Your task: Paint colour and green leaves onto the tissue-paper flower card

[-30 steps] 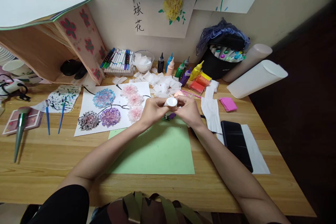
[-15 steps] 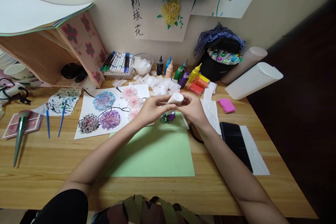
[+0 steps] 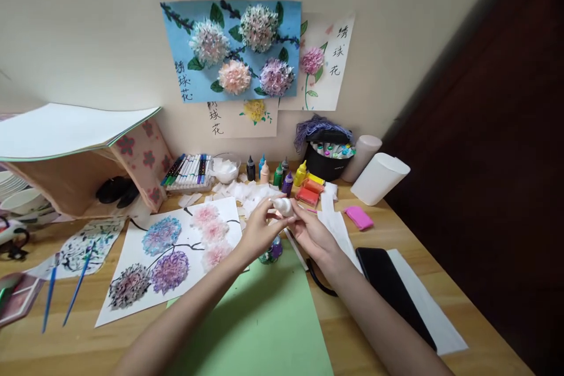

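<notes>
A small white bottle [image 3: 282,206] is held between both hands above the far end of the green paper [image 3: 259,317]. My left hand [image 3: 259,226] grips it from the left with thumb and fingers. From the right, my right hand [image 3: 311,229] has its fingers closed at the bottle's other end. Just below the hands sits a small green and purple object [image 3: 272,251], partly hidden. To the left lies white paper with fluffy flowers [image 3: 170,270]. White tissue pieces [image 3: 247,192] are scattered beyond the hands.
Paint bottles [image 3: 287,184], a bowl of tissue [image 3: 224,168] and markers [image 3: 188,170] line the back. Brushes [image 3: 79,283] lie left. A black case [image 3: 392,294], pink packet [image 3: 359,218] and white container [image 3: 379,178] stand or lie right. Flower pictures [image 3: 238,50] hang on the wall.
The camera view has tilted up, showing more wall. The white bottle has turned from facing the camera with its broad end to lying sideways between the hands.
</notes>
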The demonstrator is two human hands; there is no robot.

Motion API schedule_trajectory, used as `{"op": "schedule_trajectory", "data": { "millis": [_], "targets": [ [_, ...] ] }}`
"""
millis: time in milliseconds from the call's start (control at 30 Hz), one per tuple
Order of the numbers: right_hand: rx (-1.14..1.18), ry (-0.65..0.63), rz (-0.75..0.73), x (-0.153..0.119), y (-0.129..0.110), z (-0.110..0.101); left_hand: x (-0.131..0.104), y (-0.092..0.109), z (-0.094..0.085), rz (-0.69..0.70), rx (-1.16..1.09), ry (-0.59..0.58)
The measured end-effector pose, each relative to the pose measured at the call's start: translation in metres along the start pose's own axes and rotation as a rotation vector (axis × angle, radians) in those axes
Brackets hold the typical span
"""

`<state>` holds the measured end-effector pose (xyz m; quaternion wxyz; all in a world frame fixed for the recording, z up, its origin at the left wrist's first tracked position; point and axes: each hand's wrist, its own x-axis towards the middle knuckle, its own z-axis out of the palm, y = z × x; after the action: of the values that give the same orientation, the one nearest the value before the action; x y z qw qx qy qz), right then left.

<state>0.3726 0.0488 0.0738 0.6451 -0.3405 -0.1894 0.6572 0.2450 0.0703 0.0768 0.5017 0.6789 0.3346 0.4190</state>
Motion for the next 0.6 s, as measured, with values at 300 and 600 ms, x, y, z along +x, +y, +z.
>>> {"op": "schedule_trajectory", "data": {
  "millis": [300, 600],
  "targets": [
    [-0.417, -0.064, -0.16, -0.002, -0.016, -0.001, 0.032, 0.008, -0.01, -0.01, -0.179, -0.075],
    [-0.597, -0.005, -0.343, 0.004, -0.009, -0.008, 0.045, 0.012, -0.013, 0.009, -0.13, -0.171]
  ]
}}
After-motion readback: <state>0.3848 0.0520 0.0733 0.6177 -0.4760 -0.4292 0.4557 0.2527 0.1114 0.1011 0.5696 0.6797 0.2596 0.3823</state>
